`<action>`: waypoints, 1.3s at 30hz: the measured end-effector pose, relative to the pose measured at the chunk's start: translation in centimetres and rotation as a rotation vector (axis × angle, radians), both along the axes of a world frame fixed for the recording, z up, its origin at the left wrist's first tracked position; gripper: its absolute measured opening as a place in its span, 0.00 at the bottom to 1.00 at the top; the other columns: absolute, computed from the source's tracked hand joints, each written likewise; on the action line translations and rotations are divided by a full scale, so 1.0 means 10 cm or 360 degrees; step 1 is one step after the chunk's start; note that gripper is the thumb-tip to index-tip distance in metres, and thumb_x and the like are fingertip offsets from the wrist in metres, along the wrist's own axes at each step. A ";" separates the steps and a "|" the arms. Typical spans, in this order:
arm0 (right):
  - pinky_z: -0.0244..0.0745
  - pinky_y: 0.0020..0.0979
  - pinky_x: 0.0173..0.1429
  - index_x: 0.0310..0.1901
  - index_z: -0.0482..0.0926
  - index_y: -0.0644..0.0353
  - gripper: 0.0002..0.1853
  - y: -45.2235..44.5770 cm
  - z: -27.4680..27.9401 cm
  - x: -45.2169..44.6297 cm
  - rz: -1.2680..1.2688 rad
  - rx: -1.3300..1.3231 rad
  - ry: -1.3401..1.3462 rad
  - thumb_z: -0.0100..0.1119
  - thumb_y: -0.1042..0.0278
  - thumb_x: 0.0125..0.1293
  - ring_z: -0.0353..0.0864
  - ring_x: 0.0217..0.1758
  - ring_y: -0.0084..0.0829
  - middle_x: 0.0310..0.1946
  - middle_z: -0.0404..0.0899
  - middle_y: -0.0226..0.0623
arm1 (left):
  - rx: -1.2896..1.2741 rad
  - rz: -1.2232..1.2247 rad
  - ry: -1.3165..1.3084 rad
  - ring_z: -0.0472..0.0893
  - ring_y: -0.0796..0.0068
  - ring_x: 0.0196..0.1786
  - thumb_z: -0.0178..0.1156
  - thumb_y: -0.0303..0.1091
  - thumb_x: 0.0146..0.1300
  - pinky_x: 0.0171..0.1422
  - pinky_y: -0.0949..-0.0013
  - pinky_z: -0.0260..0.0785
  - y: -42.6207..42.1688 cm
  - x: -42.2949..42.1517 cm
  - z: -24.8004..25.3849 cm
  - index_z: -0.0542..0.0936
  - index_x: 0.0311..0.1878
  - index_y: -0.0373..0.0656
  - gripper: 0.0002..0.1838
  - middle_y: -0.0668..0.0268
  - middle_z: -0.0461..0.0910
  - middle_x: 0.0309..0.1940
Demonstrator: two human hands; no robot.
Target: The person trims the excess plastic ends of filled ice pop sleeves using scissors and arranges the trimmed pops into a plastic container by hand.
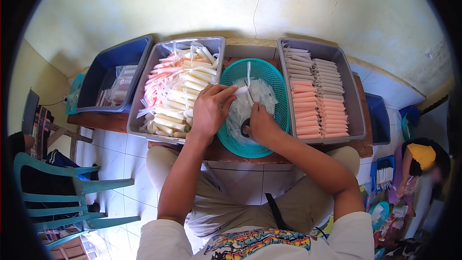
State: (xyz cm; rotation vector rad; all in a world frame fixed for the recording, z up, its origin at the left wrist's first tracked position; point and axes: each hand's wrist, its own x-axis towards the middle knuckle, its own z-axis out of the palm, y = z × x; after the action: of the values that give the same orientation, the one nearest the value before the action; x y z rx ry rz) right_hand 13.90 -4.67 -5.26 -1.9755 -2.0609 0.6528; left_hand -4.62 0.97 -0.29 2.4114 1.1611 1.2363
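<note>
My left hand is closed on a white plastic-wrapped tube, whose loose plastic end sticks up above the turquoise basket. A pair of scissors is in my right hand; its black handle shows below the fingers, and its blade points up beside the tube. Whether the blades touch the plastic I cannot tell. Below both hands, clear plastic scraps lie in the basket. To the left, a grey tub holds a loose heap of pink and cream wrapped tubes.
At right, another grey tub holds stacked rows of pink and greyish tubes. A dark blue tub with wrapped packs stands far left. A green plastic chair is at lower left. Another person sits at the right, near a blue tray.
</note>
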 end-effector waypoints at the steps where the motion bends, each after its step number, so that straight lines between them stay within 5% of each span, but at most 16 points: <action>1: 0.86 0.52 0.62 0.73 0.57 0.87 0.49 0.01 0.00 0.01 0.0009 0.0001 0.0005 0.76 0.66 0.62 0.86 0.58 0.65 0.60 0.74 0.71 | 0.0008 0.0010 0.0015 0.87 0.57 0.45 0.76 0.27 0.61 0.54 0.57 0.80 0.00 0.00 0.00 0.92 0.53 0.44 0.15 0.62 0.90 0.43; 9: 0.79 0.48 0.70 0.76 0.57 0.89 0.54 0.02 0.37 0.29 0.0128 -0.0100 0.0172 0.78 0.61 0.59 0.81 0.65 0.64 0.60 0.76 0.72 | 0.0044 0.0042 -0.0002 0.87 0.58 0.46 0.76 0.27 0.61 0.54 0.57 0.80 -0.04 -0.05 0.10 0.92 0.53 0.44 0.15 0.62 0.90 0.43; 14: 0.77 0.45 0.67 0.77 0.67 0.75 0.48 -0.09 0.61 0.53 0.0145 0.0089 0.0341 0.76 0.57 0.61 0.81 0.61 0.53 0.57 0.80 0.58 | 0.0111 0.0112 -0.0015 0.87 0.58 0.47 0.76 0.27 0.61 0.55 0.56 0.80 0.03 -0.12 0.09 0.92 0.53 0.44 0.16 0.63 0.90 0.43; 20: 0.75 0.42 0.63 0.81 0.65 0.66 0.53 -0.26 0.89 0.55 0.0172 0.0139 0.0384 0.82 0.49 0.62 0.80 0.54 0.47 0.51 0.77 0.50 | 0.0125 0.0201 -0.0003 0.87 0.58 0.47 0.76 0.26 0.60 0.56 0.57 0.79 0.04 -0.13 0.13 0.92 0.53 0.45 0.16 0.63 0.90 0.43; 39: 0.78 0.41 0.55 0.82 0.69 0.56 0.50 -0.36 0.86 0.57 0.0316 0.0248 0.0547 0.85 0.54 0.59 0.82 0.48 0.43 0.47 0.79 0.46 | 0.0077 0.0149 0.0132 0.87 0.58 0.47 0.76 0.23 0.58 0.54 0.58 0.81 0.01 -0.06 0.07 0.93 0.51 0.45 0.17 0.63 0.90 0.43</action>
State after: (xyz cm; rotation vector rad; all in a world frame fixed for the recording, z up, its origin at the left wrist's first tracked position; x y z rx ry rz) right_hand 19.58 -8.30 3.38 -1.4692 -2.0359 0.7809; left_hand -5.19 1.09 0.44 2.4912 1.2954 1.2147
